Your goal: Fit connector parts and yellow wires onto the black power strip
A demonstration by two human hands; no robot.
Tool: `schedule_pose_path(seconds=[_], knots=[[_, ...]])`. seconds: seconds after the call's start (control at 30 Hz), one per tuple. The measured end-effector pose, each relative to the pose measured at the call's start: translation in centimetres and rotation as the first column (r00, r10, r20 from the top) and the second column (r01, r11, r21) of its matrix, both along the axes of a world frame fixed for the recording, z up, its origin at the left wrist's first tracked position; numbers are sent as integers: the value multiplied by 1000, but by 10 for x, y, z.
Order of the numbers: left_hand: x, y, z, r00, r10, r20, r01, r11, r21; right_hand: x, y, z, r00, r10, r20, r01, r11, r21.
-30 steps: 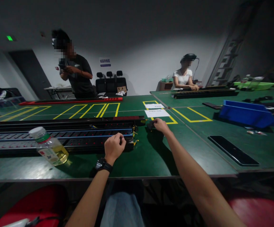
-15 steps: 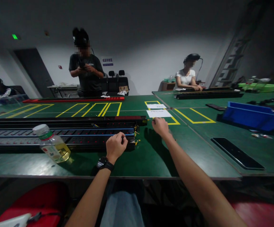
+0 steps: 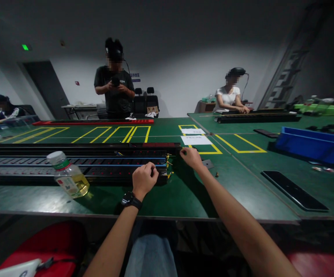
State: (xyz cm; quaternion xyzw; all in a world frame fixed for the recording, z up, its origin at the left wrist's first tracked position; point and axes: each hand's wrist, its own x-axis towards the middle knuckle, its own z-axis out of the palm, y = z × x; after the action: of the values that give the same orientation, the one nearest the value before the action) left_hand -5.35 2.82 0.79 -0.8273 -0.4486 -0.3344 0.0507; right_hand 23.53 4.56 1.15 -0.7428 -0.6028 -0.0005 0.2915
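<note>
My left hand (image 3: 144, 179) is curled closed at the near edge of a long black rail assembly (image 3: 97, 173), close to its right end. A dark watch is on that wrist. My right hand (image 3: 191, 157) is pinched closed at the right end of the farther black rail (image 3: 132, 147). Whatever lies between its fingertips is hidden. Short yellow wires (image 3: 169, 164) stick out from the rail ends between the hands. Beside my right wrist lie a small grey plate (image 3: 208, 164) and a tiny brass-coloured piece (image 3: 217, 174).
A bottle of yellow liquid (image 3: 70, 177) stands before the rails at left. Paper sheets (image 3: 197, 140) lie ahead on yellow-taped outlines. At right are a dark phone-like slab (image 3: 294, 190) and a blue bin (image 3: 311, 144). One person (image 3: 114, 88) stands opposite; another (image 3: 227, 98) sits far right.
My right hand has moved left to the rail's end, uncovering the grey plate and brass piece. My left hand stays put. The view has shifted slightly; the standing person has moved right.
</note>
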Motion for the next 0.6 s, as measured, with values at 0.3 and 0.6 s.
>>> schedule_pose_path(seconds=[0.3,0.6], knots=[[0,2,-2,1000,-1,-7,2,999,34,46,-20,4,946,-315,-75,302,942,-148],[0,1,0,1000,13,-26,-13,1000,20,49,-22,5,939,-340,44,338,895,-292]])
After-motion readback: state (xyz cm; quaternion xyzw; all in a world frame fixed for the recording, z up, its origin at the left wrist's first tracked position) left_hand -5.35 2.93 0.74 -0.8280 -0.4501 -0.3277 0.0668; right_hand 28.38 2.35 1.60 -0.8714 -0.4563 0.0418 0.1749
